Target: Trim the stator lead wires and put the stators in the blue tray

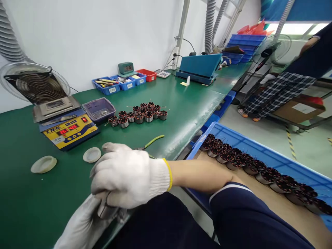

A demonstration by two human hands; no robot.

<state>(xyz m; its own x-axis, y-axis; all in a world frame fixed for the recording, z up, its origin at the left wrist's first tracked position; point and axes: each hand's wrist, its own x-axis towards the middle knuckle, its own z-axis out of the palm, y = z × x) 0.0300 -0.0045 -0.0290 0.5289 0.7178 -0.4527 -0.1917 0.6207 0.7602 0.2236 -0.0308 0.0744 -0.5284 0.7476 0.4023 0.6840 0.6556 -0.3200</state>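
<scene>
The fingers (103, 193) of the right hand (127, 176) curl down and close over a small grey part (105, 209), which is mostly hidden, so I cannot tell what it is. The left hand (83, 224) lies under it, at 7 o'clock from the right hand, and seems to support the same part; whether its fingers are closed I cannot tell. Both hands wear white gloves and work at the near edge of the green worktop (181, 100), probably to keep the part close to the body.

At 1 o'clock from the hands lies a pair of pliers (151, 141) with green handles, within easy reach. Two white lids (92, 154) rest at 10 o'clock. Farther, at 12 o'clock, a group of wound coils (140, 114) stands together. At 3 o'clock a blue tray (259, 152) holds a row of more coils (259, 173), just beside the right forearm. The solder pot (68, 129) sits at 11 o'clock.
</scene>
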